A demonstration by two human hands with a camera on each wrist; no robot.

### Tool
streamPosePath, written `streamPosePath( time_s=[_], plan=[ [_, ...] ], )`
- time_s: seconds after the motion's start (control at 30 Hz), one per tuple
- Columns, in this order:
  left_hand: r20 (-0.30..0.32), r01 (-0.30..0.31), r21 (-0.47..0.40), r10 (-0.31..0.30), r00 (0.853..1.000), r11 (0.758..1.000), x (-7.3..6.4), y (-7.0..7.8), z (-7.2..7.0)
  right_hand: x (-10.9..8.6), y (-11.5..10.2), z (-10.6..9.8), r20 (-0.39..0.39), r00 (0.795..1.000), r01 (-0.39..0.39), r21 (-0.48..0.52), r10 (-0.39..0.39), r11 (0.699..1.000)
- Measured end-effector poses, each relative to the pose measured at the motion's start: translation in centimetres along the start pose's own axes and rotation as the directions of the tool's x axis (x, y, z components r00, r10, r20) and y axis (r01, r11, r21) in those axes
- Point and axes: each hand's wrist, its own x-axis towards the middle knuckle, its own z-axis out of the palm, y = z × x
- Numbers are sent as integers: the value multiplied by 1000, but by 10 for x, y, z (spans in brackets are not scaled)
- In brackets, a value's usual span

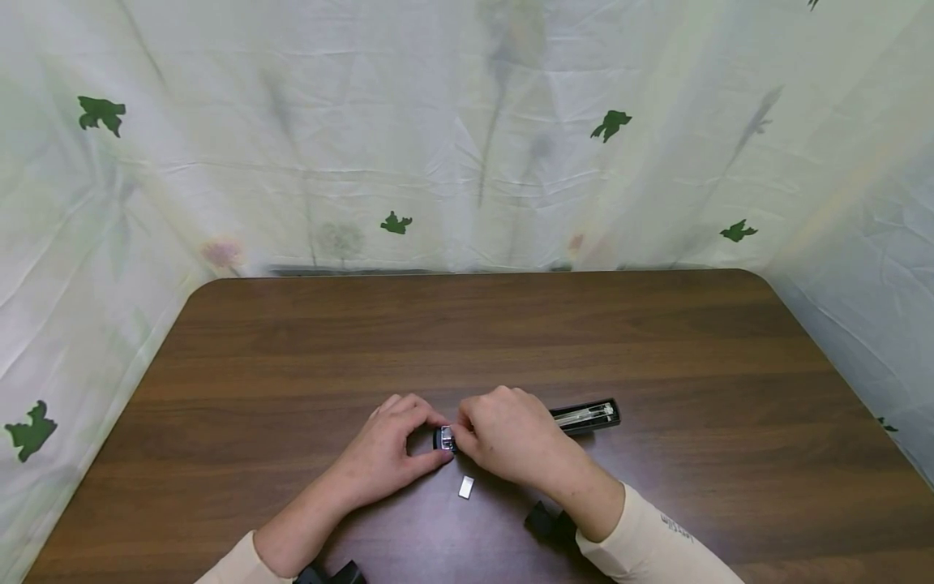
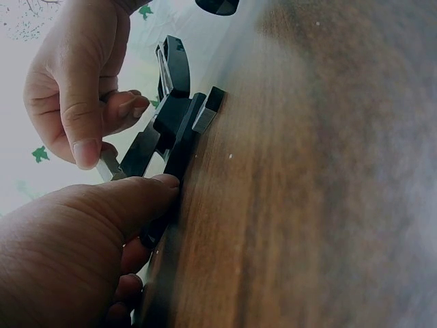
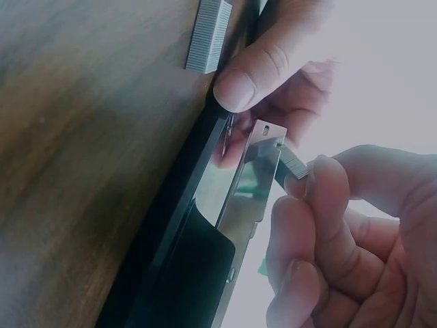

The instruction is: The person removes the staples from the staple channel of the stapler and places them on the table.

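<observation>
A black stapler (image 1: 593, 416) lies on the table with its top cover swung back, so the metal magazine (image 3: 249, 181) shows. My left hand (image 1: 387, 450) grips the front end of its base, thumb on the near side. Between thumb and fingertips, my right hand (image 1: 511, 434) pinches a short strip of staples (image 3: 293, 164) right at the magazine's front part. In the head view the right hand hides the stapler's middle. A second strip of staples (image 1: 465, 487) lies loose on the table just nearer than the stapler.
The brown wooden table (image 1: 467, 341) has rounded far corners. Behind and beside it hangs a pale curtain (image 1: 438, 122) with green leaf shapes. Black wrist devices (image 1: 547, 523) sit under both forearms, close to the tabletop.
</observation>
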Motion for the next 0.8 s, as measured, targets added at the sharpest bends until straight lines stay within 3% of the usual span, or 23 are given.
streamPosePath(
  time_s=[0.5, 0.8],
  plan=[
    [-2, 8, 4, -8, 1000, 1000, 1, 0, 0, -2, 13, -19, -27, 999, 23, 87, -21, 996],
    [6, 10, 18, -10, 1000, 1000, 0, -1, 0, -7, 32, -35, 128, 991, 16, 156, -36, 988]
  ],
)
